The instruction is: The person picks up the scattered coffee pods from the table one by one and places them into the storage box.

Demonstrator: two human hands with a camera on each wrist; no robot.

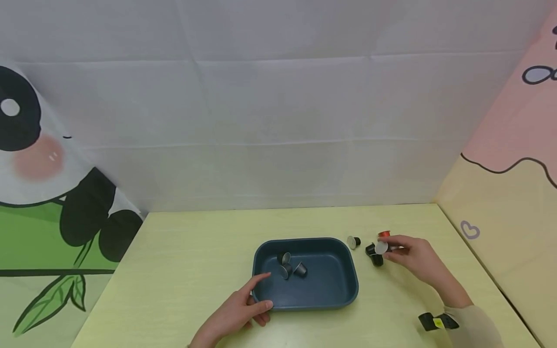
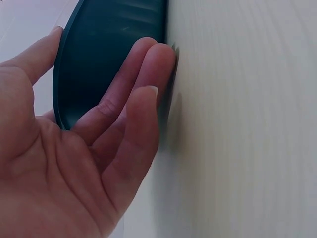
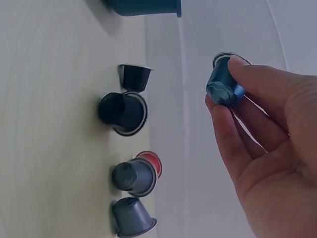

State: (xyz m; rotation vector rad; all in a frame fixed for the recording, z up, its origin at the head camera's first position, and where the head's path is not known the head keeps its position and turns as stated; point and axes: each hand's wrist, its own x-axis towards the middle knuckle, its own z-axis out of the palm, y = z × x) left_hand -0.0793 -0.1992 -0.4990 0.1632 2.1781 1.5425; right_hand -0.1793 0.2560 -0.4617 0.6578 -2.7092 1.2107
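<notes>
Capsule [image 3: 221,78], pinched by the right hand [image 1: 414,254], risked slipping because of its tapered sides; the left hand [image 1: 237,309] gripped the tray [image 1: 326,287].

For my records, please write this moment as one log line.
left hand: touches blue tray; right hand: pinches blue coffee capsule; inside tray: three capsules
</notes>
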